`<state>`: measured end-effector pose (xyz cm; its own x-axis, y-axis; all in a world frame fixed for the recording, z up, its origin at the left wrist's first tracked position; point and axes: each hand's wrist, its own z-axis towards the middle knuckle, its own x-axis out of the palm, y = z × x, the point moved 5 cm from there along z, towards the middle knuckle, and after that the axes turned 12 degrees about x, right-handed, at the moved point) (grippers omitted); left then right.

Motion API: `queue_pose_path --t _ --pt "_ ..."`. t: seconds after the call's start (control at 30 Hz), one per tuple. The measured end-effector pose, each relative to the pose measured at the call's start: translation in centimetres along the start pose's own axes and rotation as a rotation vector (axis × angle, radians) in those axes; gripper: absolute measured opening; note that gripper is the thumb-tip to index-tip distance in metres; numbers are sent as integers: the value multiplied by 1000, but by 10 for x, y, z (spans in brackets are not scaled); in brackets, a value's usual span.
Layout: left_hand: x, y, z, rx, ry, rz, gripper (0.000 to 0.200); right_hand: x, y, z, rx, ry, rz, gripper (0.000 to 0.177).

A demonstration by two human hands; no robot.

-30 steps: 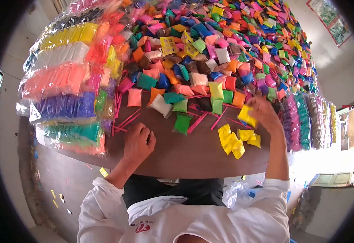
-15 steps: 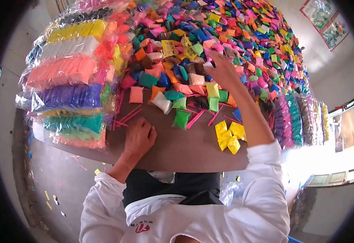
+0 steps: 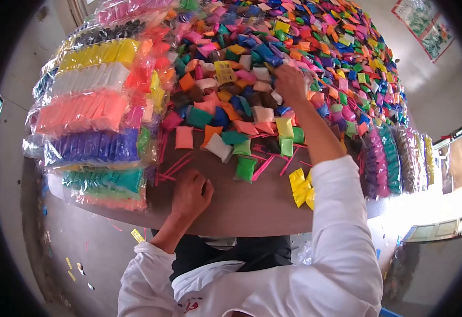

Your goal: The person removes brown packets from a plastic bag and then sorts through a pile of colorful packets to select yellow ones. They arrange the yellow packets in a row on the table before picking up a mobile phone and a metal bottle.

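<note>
My right hand reaches forward into a wide pile of small colourful packets. Its fingers are bent down among them, and whatever they grip is hidden. A small white packet lies just under that hand. To its left, a yellow sheet with cut-out shapes rests on the packets. Near the table's front edge, my left hand is curled on the brown tabletop; its palm is out of sight. Pink sticks lie just beyond it.
Clear bags of packets sorted by colour are stacked high on the left. More bagged rows stand at the right. Yellow packets lie by my right sleeve, which partly covers them. Scraps litter the floor.
My right hand has shifted within the pile, its fingers now turned down more. One of two yellow sheets beside it no longer shows. My left hand stays curled on the table; the view has tilted slightly.
</note>
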<state>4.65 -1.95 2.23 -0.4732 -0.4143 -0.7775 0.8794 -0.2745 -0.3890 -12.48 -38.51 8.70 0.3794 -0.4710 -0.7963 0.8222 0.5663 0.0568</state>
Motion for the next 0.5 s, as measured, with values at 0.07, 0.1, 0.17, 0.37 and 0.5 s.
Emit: queue_pose_path --t 0.07,0.1,0.17,0.37,0.5 --pt "-1 0 -1 -1 -14 -13 10 -16 -52 -17 -37 -42 9 13" --pt "-1 0 -1 3 -12 -8 10 -23 -76 -27 -53 -80 37 11" --pt "-1 -1 0 10 -7 7 9 -48 -108 -33 187 166 -175 9" --pt "-3 -6 3 27 -11 55 9 -74 -94 -3 213 51 127 19" --pt "-4 -7 6 24 4 95 10 -32 -26 21 118 35 290 35"
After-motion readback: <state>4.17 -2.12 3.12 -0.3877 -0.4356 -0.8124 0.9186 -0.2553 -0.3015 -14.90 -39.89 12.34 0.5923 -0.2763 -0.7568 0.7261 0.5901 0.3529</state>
